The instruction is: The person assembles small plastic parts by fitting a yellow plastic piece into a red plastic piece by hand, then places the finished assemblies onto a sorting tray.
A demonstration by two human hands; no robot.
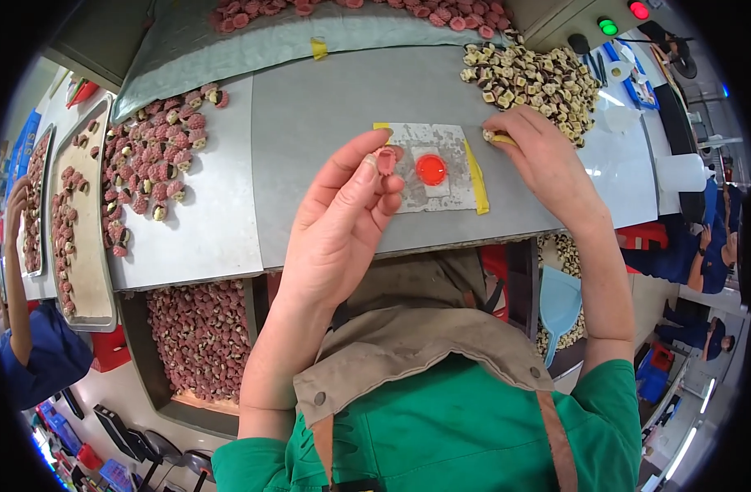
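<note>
Between thumb and fingers, my left hand (326,225) pinches a small pink ribbed, cup-shaped piece (387,161), its hollow side partly showing. My right hand (552,168) is closed on a small cream-and-dark piece (489,135) at the near left edge of a pile of similar cream-and-dark pieces (539,82). Between my hands, a shallow round red dish (431,170) sits on a worn whitish sheet (461,197). Yellow tape (477,176) runs along the sheet's right side.
Pink cups (457,16) lie on pale green cloth (228,61) at the back. Joined pink-and-cream pieces (158,152) spread at left, beside a tray (105,303). Below are a filled drawer (199,344) and a light-blue dustpan (559,303). A co-worker's arm (14,246) reaches in far left.
</note>
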